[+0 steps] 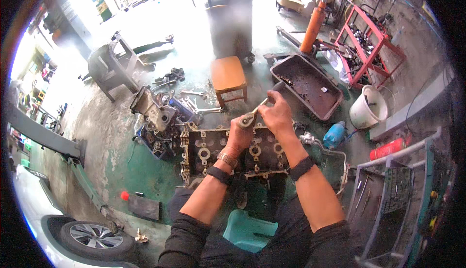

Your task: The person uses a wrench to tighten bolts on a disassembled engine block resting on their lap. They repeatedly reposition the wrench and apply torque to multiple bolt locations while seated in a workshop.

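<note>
My left hand [239,136] is closed round the head end of a ratchet wrench [249,119], over a metal engine block [208,149] with round openings. My right hand [275,113] grips the ratchet's handle, which slants up to the right. Whatever is under the ratchet head is hidden by my left hand. Beyond the block lie several loose spanners [204,108]. To its left a cast metal part [148,105] rests among parts in a blue crate [150,144].
An orange stool [228,76], black drip tray [319,98], white bucket [367,115], blue jug [334,135] and red extinguisher [386,149] stand around me. A metal tool trolley [398,171] is at right, a car wheel [97,236] lower left, a teal stool [247,234] below me.
</note>
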{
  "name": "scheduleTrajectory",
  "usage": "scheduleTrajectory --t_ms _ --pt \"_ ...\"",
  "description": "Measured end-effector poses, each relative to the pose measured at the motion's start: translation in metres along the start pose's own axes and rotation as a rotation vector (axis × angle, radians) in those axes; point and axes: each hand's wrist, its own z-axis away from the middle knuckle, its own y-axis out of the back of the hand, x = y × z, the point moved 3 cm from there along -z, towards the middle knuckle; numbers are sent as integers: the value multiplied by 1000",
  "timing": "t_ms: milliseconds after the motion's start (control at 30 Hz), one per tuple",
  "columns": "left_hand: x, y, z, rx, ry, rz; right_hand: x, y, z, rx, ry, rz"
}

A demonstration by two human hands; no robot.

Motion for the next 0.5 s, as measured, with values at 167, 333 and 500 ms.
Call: scheduleTrajectory --t_ms 167,333,500 --pt "16 4 -17 47 -100 -62 3 0 -8 23 -27 -174" --pt "30 14 -13 32 21 14 -5 11 -4 -18 160 45" --pt "46 36 -5 42 93 50 -31 25 14 -149 196 105"
